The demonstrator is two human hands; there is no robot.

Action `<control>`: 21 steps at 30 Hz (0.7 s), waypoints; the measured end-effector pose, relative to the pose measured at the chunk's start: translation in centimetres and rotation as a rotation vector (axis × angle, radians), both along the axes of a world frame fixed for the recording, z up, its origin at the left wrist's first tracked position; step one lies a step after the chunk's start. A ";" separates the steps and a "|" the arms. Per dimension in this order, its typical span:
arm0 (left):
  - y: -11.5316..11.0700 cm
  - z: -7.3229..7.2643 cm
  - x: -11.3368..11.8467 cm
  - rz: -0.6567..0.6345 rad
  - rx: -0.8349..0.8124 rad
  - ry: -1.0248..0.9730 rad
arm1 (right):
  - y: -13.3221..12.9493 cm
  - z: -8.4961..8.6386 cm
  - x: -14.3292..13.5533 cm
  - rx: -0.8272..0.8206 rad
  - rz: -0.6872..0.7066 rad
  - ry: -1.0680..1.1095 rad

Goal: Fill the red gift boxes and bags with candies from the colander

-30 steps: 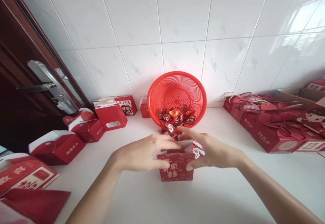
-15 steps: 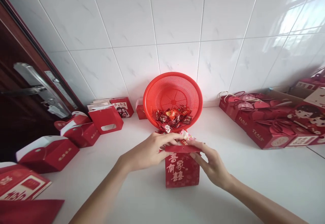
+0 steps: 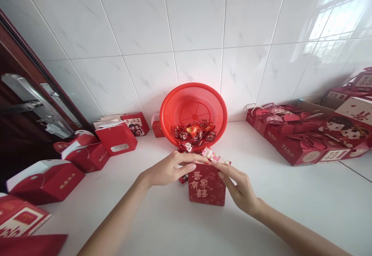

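Observation:
A small red gift box [image 3: 207, 184] with gold characters stands upright on the white floor in front of me. My left hand [image 3: 171, 167] pinches its top left edge. My right hand [image 3: 240, 188] holds the top right edge with fingers along the box's side. A pink-and-white wrapped candy [image 3: 213, 156] lies across the box's top opening, just behind my fingertips. Behind the box, a red plastic basket [image 3: 193, 105] leans against the tiled wall with several red wrapped candies [image 3: 194, 134] piled in its lower part.
Folded red gift boxes [image 3: 87, 153] lie in a row at the left, near a dark wooden door [image 3: 20, 124] with a metal handle. A stack of red boxes with handles [image 3: 302, 140] sits at the right against the wall.
The box has gone from tipped and covered by my hands to upright with its front characters showing. My hands have shifted to its top edge, and the pink candy now rests on top.

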State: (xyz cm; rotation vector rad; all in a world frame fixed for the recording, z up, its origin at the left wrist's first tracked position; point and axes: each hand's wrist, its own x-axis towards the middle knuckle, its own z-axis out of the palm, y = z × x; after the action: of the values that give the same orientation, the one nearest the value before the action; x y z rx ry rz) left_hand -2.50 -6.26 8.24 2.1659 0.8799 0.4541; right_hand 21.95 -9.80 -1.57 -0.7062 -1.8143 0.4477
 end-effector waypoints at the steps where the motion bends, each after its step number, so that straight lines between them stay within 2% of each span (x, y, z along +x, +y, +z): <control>1: 0.2 -0.1 -0.1 0.014 -0.041 -0.028 | 0.0 0.0 -0.1 -0.037 -0.005 0.017; 3: 0.5 -0.2 -0.2 0.042 -0.109 -0.047 | -0.1 0.2 -0.1 -0.142 -0.018 0.033; 6: 0.6 -0.2 0.0 0.060 -0.118 -0.003 | -0.1 0.4 0.1 -0.264 -0.035 0.017; 12: 0.4 -0.2 0.4 0.033 -0.086 0.006 | 0.3 1.0 0.3 -0.301 0.025 0.028; 14: 0.6 -0.3 0.4 0.021 -0.128 -0.027 | 0.6 1.7 0.9 -0.326 0.040 0.030; 16: 0.9 -0.6 0.5 -0.051 -0.215 -0.100 | 1.2 2.7 2.1 -0.366 0.066 0.061; 19: 0.9 -2.1 1.8 -0.159 -0.283 -0.192 | 1.9 5.0 5.0 -0.393 0.019 0.208; 21: 0.0 -4.0 3.7 -0.134 -0.213 -0.206 | 1.8 6.6 7.4 -0.350 -0.114 0.341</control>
State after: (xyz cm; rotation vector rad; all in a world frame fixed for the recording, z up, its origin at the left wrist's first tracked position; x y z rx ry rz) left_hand 1.16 -6.23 4.21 1.9293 0.6356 0.4835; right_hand 29.39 -7.95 5.03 -0.9061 -1.3816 0.7720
